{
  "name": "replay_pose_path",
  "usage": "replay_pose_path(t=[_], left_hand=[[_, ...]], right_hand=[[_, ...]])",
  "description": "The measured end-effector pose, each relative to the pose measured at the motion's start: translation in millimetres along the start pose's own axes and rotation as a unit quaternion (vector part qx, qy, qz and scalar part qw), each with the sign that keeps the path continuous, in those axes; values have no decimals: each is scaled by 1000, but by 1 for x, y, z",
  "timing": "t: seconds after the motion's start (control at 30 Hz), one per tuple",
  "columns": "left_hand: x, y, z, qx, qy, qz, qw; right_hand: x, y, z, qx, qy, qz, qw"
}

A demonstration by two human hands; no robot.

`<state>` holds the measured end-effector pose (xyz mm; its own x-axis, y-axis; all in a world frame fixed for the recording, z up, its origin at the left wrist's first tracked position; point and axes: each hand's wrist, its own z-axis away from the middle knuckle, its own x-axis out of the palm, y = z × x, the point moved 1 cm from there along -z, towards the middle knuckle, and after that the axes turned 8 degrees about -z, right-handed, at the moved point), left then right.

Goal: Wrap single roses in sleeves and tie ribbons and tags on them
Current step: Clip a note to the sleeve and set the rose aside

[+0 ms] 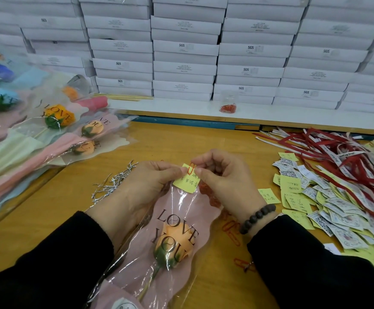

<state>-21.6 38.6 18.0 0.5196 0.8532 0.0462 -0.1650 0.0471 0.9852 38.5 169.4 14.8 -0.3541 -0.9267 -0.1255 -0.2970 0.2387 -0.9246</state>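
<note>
An orange rose (172,244) lies in a pink and clear sleeve (181,210) printed LOVE YOU, its top pointing away from me on the wooden table (181,139). At the sleeve's top edge sits a yellow handwritten tag (187,182) with a red paper clip (191,168) on it. My left hand (146,186) pinches the tag and the sleeve's top from the left. My right hand (224,175) pinches the paper clip from the right with thumb and forefinger.
Wrapped roses (54,130) are piled at the left. Silver twist ties (112,184) lie left of my hands. Yellow tags and printed labels (315,201) and red and white ribbons (342,150) cover the right. Loose red clips (233,233) lie near my right wrist. White boxes (186,47) stack behind.
</note>
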Motion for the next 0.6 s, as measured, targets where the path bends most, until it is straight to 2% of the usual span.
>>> replay_pose_path(t=[0.6], left_hand=[[0, -3, -2, -13, -15, 3, 1000]], right_hand=[[-1, -1, -1, 13, -5, -2, 1000]])
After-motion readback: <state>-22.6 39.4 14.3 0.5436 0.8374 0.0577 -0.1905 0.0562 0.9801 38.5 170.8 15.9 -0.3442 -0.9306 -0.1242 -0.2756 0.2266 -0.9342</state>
